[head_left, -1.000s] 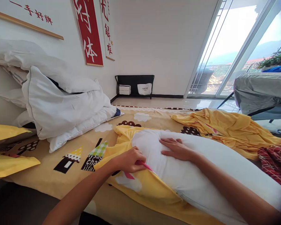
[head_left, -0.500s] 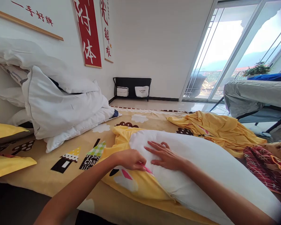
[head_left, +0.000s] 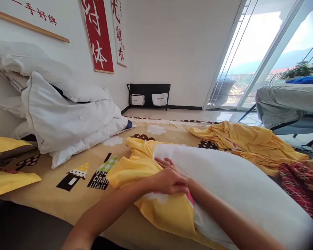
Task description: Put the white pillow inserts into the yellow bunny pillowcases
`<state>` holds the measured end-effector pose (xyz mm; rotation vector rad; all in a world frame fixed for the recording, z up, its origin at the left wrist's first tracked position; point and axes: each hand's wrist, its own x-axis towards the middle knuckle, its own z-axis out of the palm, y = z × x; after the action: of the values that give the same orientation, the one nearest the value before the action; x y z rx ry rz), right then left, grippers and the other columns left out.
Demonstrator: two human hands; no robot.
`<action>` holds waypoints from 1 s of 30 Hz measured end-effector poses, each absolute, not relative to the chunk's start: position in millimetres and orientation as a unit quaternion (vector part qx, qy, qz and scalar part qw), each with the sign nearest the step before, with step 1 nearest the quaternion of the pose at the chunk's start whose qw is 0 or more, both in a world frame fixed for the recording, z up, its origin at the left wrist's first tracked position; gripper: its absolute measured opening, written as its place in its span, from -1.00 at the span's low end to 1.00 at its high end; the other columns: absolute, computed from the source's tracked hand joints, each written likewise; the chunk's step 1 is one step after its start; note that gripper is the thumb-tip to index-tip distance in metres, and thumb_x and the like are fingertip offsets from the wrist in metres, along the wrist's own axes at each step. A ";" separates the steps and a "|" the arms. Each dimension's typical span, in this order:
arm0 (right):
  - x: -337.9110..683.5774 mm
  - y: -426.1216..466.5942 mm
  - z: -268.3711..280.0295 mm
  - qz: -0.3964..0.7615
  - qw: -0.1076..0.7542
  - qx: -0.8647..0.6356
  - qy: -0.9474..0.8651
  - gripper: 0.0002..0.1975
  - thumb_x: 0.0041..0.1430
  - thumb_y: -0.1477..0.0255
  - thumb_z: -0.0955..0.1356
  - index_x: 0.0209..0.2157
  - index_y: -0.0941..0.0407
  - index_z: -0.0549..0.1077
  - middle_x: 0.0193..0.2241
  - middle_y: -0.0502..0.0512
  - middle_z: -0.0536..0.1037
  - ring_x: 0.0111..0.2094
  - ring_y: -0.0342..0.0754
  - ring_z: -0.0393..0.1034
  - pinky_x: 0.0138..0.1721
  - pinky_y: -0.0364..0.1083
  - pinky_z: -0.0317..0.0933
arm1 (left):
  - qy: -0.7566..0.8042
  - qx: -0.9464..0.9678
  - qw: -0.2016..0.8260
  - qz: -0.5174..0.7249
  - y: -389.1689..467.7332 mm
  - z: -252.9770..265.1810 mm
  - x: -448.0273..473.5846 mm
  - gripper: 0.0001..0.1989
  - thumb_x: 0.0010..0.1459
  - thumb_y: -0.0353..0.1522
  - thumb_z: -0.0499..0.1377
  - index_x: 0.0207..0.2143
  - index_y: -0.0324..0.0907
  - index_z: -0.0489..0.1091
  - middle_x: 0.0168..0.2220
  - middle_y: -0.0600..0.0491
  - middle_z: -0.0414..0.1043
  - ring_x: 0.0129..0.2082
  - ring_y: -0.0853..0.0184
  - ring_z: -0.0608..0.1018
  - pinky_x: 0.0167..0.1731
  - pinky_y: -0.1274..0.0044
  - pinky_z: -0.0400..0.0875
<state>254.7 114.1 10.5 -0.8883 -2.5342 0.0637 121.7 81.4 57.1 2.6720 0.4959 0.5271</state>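
Note:
A white pillow (head_left: 232, 180) lies across the bed, its left end inside a yellow pillowcase (head_left: 138, 166) with a white and pink print. My left hand (head_left: 169, 180) is closed on a fold of the pillowcase's edge and crosses over my right wrist. Beneath it, my right hand (head_left: 165, 162) lies flat on the pillow's left end with its fingers stretched out by the yellow cloth. Part of the right hand is hidden behind the left.
White pillows (head_left: 75, 118) are piled at the left against the wall. Crumpled yellow fabric (head_left: 250, 139) lies beyond the pillow, near a red patterned cloth (head_left: 297, 184). Yellow pieces (head_left: 13, 184) sit at the left edge. A black rack (head_left: 148, 91) stands by the far wall.
My left hand has moved right, drawing the pillowcase's edge farther over the pillow and across my right wrist. My right hand has shifted slightly left. The view has tilted a little.

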 end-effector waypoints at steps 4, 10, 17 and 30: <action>285.2 137.0 33.0 0.140 0.113 -0.324 -0.929 -0.46 0.17 0.09 0.26 0.12 0.03 0.38 0.23 0.11 0.23 0.24 0.06 0.09 0.23 0.09 -0.06 | 0.198 0.952 0.169 0.162 55.0 40.8 85.9 -0.72 0.30 -0.26 0.02 -0.39 -0.19 0.41 -0.44 0.06 0.46 -0.39 0.39 0.45 -0.32 0.59 0.28; 322.3 203.1 48.1 0.056 0.082 -0.565 -0.819 -0.33 0.19 0.00 0.15 0.24 0.03 0.19 0.21 0.16 0.27 0.20 0.17 0.15 0.19 0.18 -0.05 | 0.253 0.946 0.074 0.191 27.0 52.7 58.8 -0.70 0.29 -0.17 0.00 -0.19 -0.11 0.45 -0.21 -0.02 0.47 -0.18 0.31 0.46 -0.07 0.49 0.29; 306.8 200.5 6.4 0.022 0.043 -0.575 -0.817 -0.33 0.25 0.00 0.00 0.23 0.05 0.18 0.22 0.21 0.25 0.21 0.11 0.13 0.15 0.20 -0.06 | 0.689 0.633 0.025 0.353 19.2 5.9 -36.7 -0.65 0.22 -0.14 0.01 -0.13 -0.17 0.38 -0.08 -0.12 0.43 -0.03 0.09 0.43 -0.02 0.27 0.29; 307.5 196.7 12.0 0.029 0.053 -0.580 -0.812 -0.31 0.24 -0.02 0.02 0.22 0.07 0.21 0.23 0.20 0.24 0.22 0.10 0.10 0.17 0.17 -0.09 | 0.659 0.531 0.277 0.455 -6.8 -37.6 -77.9 -0.45 0.01 0.14 0.07 -0.59 -0.18 0.21 -0.62 0.15 0.12 -0.60 0.42 0.21 -0.63 0.60 0.14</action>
<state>307.5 196.7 12.0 -1.7641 -2.4689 0.0879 -77.9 -6.8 -37.6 1.4246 1.7697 1.2226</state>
